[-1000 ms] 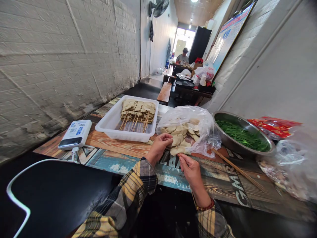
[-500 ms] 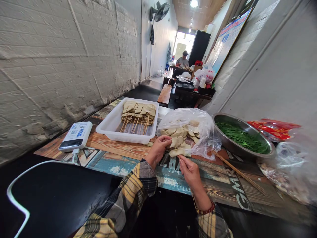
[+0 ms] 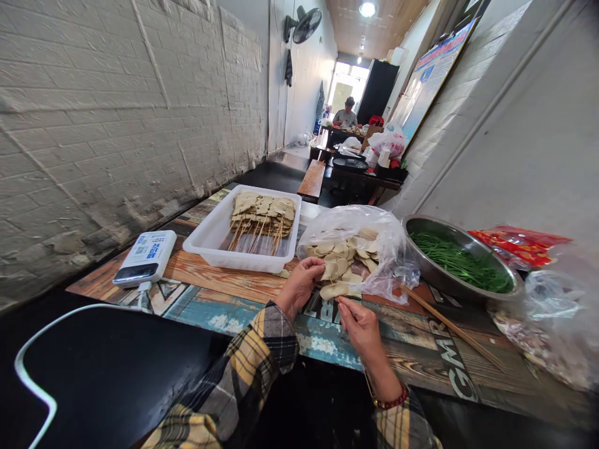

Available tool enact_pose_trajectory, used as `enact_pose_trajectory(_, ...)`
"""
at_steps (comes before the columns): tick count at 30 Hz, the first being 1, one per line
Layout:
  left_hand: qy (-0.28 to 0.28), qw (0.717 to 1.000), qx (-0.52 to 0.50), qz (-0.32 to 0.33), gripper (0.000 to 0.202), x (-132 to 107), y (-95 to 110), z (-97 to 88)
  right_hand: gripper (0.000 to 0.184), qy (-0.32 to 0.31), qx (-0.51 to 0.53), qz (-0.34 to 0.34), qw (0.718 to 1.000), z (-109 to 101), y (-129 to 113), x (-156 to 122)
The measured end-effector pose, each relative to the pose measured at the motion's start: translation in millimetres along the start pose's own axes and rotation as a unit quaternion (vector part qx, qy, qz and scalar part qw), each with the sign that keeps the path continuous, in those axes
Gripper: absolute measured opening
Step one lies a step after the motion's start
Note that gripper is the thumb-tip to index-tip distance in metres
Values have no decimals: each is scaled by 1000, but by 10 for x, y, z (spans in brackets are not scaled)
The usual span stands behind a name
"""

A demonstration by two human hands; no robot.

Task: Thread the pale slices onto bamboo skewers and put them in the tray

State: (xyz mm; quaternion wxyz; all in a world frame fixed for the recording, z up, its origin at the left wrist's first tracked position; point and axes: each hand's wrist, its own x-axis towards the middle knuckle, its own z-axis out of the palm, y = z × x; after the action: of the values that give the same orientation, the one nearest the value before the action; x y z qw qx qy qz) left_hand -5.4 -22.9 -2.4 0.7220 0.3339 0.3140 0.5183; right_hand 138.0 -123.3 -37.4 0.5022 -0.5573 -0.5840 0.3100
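My left hand (image 3: 299,285) is closed in a pinch at the edge of a pale food slice (image 3: 331,270) beside the open plastic bag (image 3: 379,227). My right hand (image 3: 361,325) pinches the end of a thin skewer, mostly hidden by the fingers, with a flat beige slice (image 3: 334,290) on its tip. More slices (image 3: 346,249) lie heaped in the mouth of the bag. Left of the bag, a white plastic tray (image 3: 199,240) bears stacked skewered slices (image 3: 264,209), their sticks toward me.
Several loose bamboo skewers (image 3: 456,330) lie right of my hands. Behind them stands a metal bowl (image 3: 518,290) of green chives. A red packet (image 3: 519,243) and a clear bag (image 3: 552,330) are farther right. At left sits a white device (image 3: 152,255) with a cable. Another person (image 3: 346,115) sits far back.
The view has shifted slightly. Both hands keep nearly the same place and grip, and the slice on the skewer has turned a little.
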Motion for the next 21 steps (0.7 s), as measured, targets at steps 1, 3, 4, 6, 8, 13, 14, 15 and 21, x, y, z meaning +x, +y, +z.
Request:
enact_pose_trajectory(1,3,1000,-1,1,21,-3,4,3,38,2,-2,2,1000,0,-6,0)
enact_pose_trajectory(3,7,1000,-5,3,22,-11,13,10,38,5,-4,3,1000,-1,-16,-1)
enact_pose_trajectory(4,8,1000,-7,3,22,-17,19,15,38,6,-3,3,1000,-1,-19,-2)
enact_pose_trajectory(6,7,1000,-11,-1,24,-28,30,25,37,7,-2,0,1000,0,-23,-4)
enact_pose_trajectory(8,6,1000,-14,-4,25,-39,37,34,37,5,-4,-2,1000,0,-21,-6)
enact_pose_trajectory(13,-3,1000,1,-8,27,-47,28,47,37,4,-7,-2,1000,2,1,-9)
enact_pose_trajectory(14,-5,1000,9,-3,27,-47,22,49,37,5,-6,-1,1000,2,9,-8)
enact_pose_trajectory(15,-7,1000,18,5,26,-46,17,50,37,5,-5,1,1000,2,17,-6)
enact_pose_trajectory(21,-8,995,86,57,24,-39,3,55,36,7,9,17,1000,-6,33,7)
